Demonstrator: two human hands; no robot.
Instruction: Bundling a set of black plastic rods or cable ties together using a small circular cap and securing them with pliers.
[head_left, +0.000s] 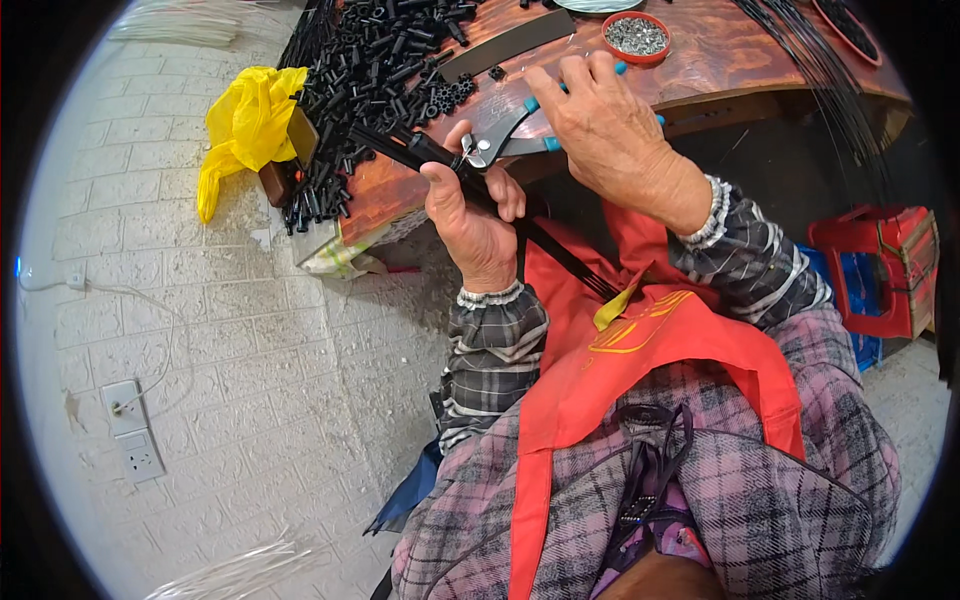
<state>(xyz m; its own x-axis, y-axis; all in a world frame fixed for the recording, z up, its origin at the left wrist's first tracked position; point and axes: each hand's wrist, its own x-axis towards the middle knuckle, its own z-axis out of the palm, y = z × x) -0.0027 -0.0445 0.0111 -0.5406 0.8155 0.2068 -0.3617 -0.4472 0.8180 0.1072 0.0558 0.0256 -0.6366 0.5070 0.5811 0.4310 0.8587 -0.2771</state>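
Observation:
My left hand (472, 228) is closed around a bundle of thin black rods (572, 258). These slant from the tabletop edge down toward my lap, with thicker black ends (385, 146) beyond my fingers. My right hand (612, 130) grips the blue handles of a pair of pliers (510, 128), which point left. The pliers' grey metal jaws reach the rods just by my left fingertips. Whatever small piece lies between the jaws is too small to make out. A red apron (640, 345) covers my lap beneath the rods.
Black plastic tube pieces (385, 60) lie heaped on the wooden table (700, 75). Near them are a dark flat strip (510, 45) and a red dish (608, 38) of small metal bits. More thin black rods (815, 65) overhang the right edge. A yellow bag (250, 120) hangs at left; a red stool (885, 270) stands right.

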